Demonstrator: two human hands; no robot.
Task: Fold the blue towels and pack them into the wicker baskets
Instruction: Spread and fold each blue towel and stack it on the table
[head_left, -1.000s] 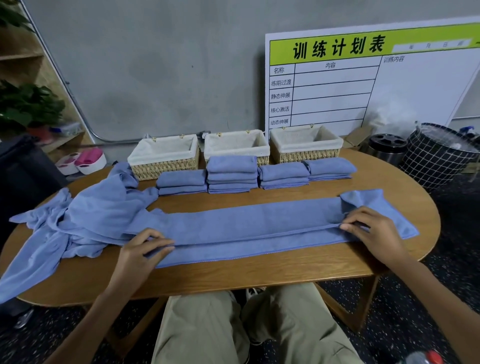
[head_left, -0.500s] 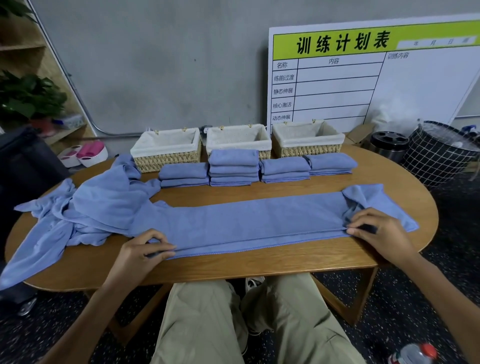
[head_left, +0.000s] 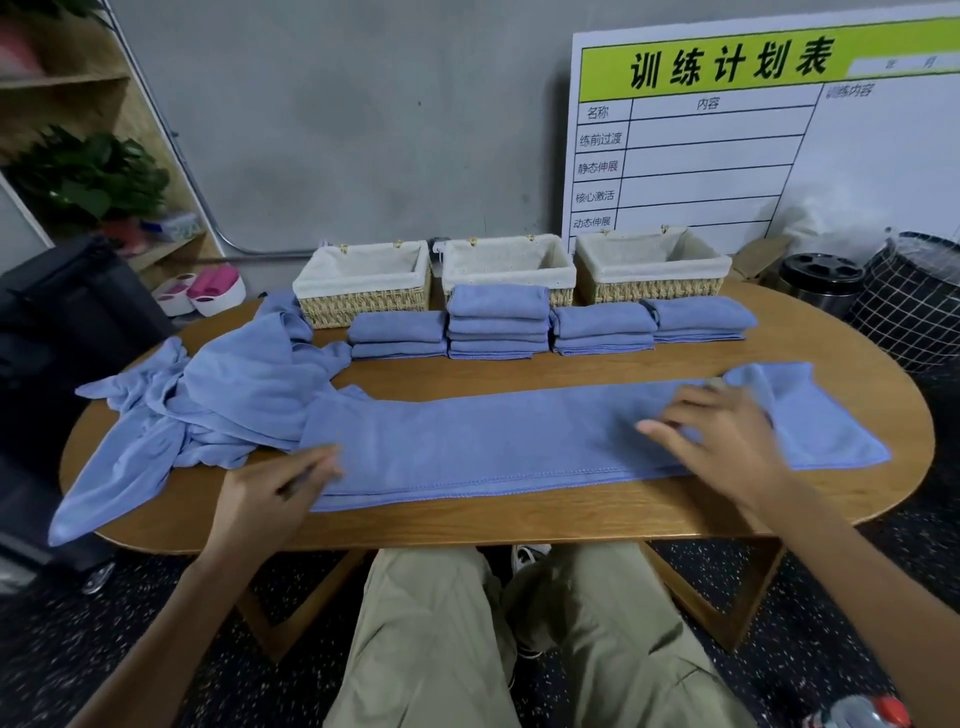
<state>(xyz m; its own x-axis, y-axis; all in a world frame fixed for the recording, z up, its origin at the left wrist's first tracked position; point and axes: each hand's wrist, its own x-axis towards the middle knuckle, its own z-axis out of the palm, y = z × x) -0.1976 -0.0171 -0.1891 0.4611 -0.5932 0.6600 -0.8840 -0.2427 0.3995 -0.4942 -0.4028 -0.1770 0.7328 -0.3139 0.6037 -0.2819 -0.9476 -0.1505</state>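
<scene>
Heap of unfolded blue towels (head_left: 208, 410) bunched on the wooden table (head_left: 519, 519), left of the left hand's fingers, one corner hanging off the table's near-left edge. Left hand (head_left: 270, 499) at the left end of the long folded towel (head_left: 493, 441); fingers (head_left: 317, 462) lie on the cloth, slightly bent and blurred, so cannot tell whether they pinch the edge or only press it. The long towel runs as a flat strip from those fingers across to the right hand, hemmed edge on the near side.

Beyond the fingers, toward the wall: four stacks of folded towels (head_left: 498, 322) in a row, the second stack tallest. Behind the stacks, three wicker baskets (head_left: 363, 291) with white liners side by side, no towels visible inside.

Right hand (head_left: 727, 441) palm down on the strip near its right end, fingers (head_left: 670, 428) spread and mostly straight, pressing the cloth, gripping nothing. Right of these fingers the towel's end flares into a looser flap (head_left: 810, 415).

Whiteboard chart (head_left: 753, 130) leans on the wall behind the right basket. Wire mesh bin (head_left: 914, 301) on the floor at far right.
</scene>
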